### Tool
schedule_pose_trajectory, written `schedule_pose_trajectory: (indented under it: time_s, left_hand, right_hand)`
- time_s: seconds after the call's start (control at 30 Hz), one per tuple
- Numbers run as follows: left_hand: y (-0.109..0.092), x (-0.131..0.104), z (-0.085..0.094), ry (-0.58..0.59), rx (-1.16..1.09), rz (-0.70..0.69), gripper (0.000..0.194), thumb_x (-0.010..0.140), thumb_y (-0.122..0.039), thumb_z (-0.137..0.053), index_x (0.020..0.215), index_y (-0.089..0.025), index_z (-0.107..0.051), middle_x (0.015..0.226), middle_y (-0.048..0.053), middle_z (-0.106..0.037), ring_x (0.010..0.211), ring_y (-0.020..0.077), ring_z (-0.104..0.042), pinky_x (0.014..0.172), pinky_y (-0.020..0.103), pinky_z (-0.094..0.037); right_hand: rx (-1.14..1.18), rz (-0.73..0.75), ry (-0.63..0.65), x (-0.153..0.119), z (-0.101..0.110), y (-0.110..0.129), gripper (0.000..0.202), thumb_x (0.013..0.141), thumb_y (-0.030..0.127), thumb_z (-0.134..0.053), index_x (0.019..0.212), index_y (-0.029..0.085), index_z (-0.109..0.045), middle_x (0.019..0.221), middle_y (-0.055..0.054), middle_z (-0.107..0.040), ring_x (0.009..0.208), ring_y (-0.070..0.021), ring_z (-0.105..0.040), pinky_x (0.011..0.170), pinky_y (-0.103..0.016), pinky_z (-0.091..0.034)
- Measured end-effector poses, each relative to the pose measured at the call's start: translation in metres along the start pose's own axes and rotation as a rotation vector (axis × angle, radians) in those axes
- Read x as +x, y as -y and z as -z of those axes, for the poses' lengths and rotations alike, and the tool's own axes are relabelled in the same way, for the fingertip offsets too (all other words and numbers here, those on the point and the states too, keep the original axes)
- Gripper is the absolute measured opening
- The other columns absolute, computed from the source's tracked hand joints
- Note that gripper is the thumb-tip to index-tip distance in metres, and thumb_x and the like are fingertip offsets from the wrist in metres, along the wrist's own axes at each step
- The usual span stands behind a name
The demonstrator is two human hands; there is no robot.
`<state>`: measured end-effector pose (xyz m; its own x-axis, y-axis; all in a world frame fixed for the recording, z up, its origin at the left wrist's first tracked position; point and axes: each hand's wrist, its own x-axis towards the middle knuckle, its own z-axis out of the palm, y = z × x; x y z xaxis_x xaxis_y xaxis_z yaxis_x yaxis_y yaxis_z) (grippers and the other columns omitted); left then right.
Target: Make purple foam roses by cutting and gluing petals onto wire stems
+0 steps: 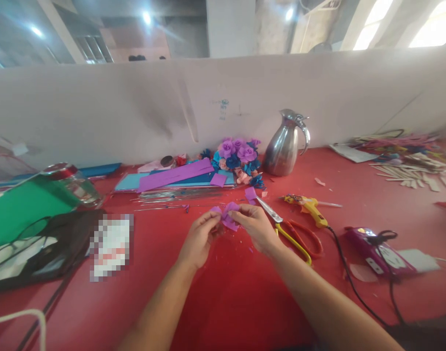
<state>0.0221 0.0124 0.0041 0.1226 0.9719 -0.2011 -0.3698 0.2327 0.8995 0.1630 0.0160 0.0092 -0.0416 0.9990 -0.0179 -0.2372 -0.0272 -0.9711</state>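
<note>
Between my two hands, over the middle of the red table (215,312), is a small purple paper flower (230,217). My left hand (200,236) pinches its left side, and my right hand (257,226) pinches its right side with thumb and forefinger. Scissors (294,241) with yellow and red handles lie just right of my right hand, a purple paper square (250,195) near their tips. Behind the hands stands a cluster of purple, blue and pink paper flowers (239,156). Long purple paper strips (175,175) lie on blue sheets to its left.
A yellow glue gun (311,209), its cord and a magenta power strip (378,251) lie right. A steel jug (283,146) stands behind. Wires (175,196) lie behind my left hand; a glass jar (74,185) and dark bag (58,248) are left. Sticks (413,173) lie far right.
</note>
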Motion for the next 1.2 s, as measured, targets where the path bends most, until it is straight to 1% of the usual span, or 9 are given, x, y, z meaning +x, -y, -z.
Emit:
schedule_pose_trajectory:
  time_s: [0.1, 0.2, 0.47, 0.67, 0.8, 0.87, 0.93, 1.03, 1.2]
  left_hand:
    - [0.0002, 0.0027, 0.0017, -0.007, -0.105, 0.089, 0.017, 0.061, -0.026, -0.075, 0.069, -0.016, -0.065, 0.062, -0.001, -0.061, 0.053, 0.009, -0.052, 0.053, 0.021, -0.04]
    - [-0.0002, 0.0035, 0.0029, 0.009, -0.108, 0.139, 0.016, 0.059, -0.025, -0.076, 0.068, -0.016, -0.066, 0.059, -0.001, -0.06, 0.05, 0.0088, -0.051, 0.05, 0.021, -0.039]
    - [-0.0028, 0.0002, 0.0038, 0.068, -0.011, 0.14, 0.02, 0.056, -0.027, -0.081, 0.065, -0.016, -0.066, 0.059, -0.003, -0.058, 0.052, 0.0071, -0.05, 0.054, 0.02, -0.04]
    - [-0.0039, -0.0005, 0.0035, 0.103, 0.067, 0.107, 0.019, 0.057, -0.027, -0.08, 0.066, -0.016, -0.068, 0.067, 0.001, -0.064, 0.056, 0.0092, -0.054, 0.057, 0.022, -0.041]
    - [-0.0043, -0.0024, 0.001, 0.076, 0.207, 0.031, 0.016, 0.061, -0.028, -0.077, 0.068, -0.016, -0.07, 0.064, 0.001, -0.063, 0.057, 0.0109, -0.055, 0.057, 0.023, -0.041]
    - [-0.0035, -0.0031, 0.0003, 0.084, 0.294, -0.056, 0.014, 0.066, -0.029, -0.073, 0.068, -0.016, -0.069, 0.063, 0.001, -0.062, 0.057, 0.0117, -0.055, 0.058, 0.023, -0.042]
    - [-0.0024, -0.0033, 0.0002, 0.089, 0.38, -0.172, 0.014, 0.07, -0.03, -0.07, 0.067, -0.016, -0.069, 0.068, 0.002, -0.062, 0.059, 0.0125, -0.055, 0.061, 0.024, -0.043]
    - [-0.001, -0.0033, 0.0, 0.074, 0.465, -0.304, 0.015, 0.072, -0.031, -0.069, 0.067, -0.017, -0.069, 0.075, 0.004, -0.061, 0.064, 0.0141, -0.055, 0.062, 0.024, -0.045]
    - [0.0016, -0.0022, -0.0001, 0.078, 0.544, -0.386, 0.015, 0.075, -0.03, -0.065, 0.066, -0.018, -0.068, 0.074, 0.005, -0.058, 0.066, 0.0152, -0.054, 0.06, 0.023, -0.044]
  right_hand:
    - [-0.001, -0.007, 0.023, -0.0006, -0.0003, 0.0008, 0.018, 0.063, 0.033, -0.067, 0.062, 0.015, -0.066, 0.059, 0.0, -0.06, 0.057, -0.0101, -0.046, 0.059, -0.025, -0.035]
    - [-0.012, -0.007, 0.046, -0.0007, 0.0004, 0.0018, 0.018, 0.063, 0.033, -0.066, 0.063, 0.015, -0.066, 0.059, 0.001, -0.06, 0.057, -0.0104, -0.046, 0.06, -0.025, -0.036]
    - [-0.12, 0.005, 0.066, 0.0002, 0.0061, 0.0053, 0.017, 0.064, 0.032, -0.064, 0.059, 0.016, -0.061, 0.055, 0.003, -0.052, 0.056, -0.0096, -0.041, 0.056, -0.024, -0.032]
    - [-0.152, -0.007, 0.062, -0.0001, 0.0068, 0.0081, 0.019, 0.063, 0.033, -0.064, 0.056, 0.017, -0.056, 0.052, 0.005, -0.049, 0.054, -0.0091, -0.039, 0.055, -0.024, -0.03]
    - [-0.13, -0.029, 0.042, -0.0007, 0.0054, 0.0091, 0.018, 0.061, 0.032, -0.064, 0.055, 0.017, -0.056, 0.052, 0.005, -0.05, 0.053, -0.0089, -0.04, 0.055, -0.024, -0.031]
    - [-0.122, -0.035, 0.041, -0.0003, 0.0049, 0.008, 0.016, 0.061, 0.031, -0.064, 0.056, 0.017, -0.057, 0.053, 0.004, -0.053, 0.054, -0.0094, -0.043, 0.056, -0.024, -0.033]
    - [-0.13, -0.034, 0.031, 0.0005, 0.0047, 0.0063, 0.015, 0.062, 0.03, -0.064, 0.056, 0.017, -0.058, 0.053, 0.003, -0.055, 0.054, -0.0099, -0.044, 0.056, -0.024, -0.034]
    - [-0.145, -0.024, 0.017, 0.0018, 0.0045, 0.0046, 0.014, 0.062, 0.03, -0.062, 0.056, 0.017, -0.06, 0.054, 0.002, -0.057, 0.055, -0.0101, -0.046, 0.056, -0.024, -0.035]
    - [-0.111, -0.036, 0.013, 0.0027, 0.0041, 0.0042, 0.015, 0.061, 0.031, -0.064, 0.056, 0.017, -0.061, 0.056, 0.001, -0.059, 0.057, -0.011, -0.048, 0.058, -0.025, -0.037]
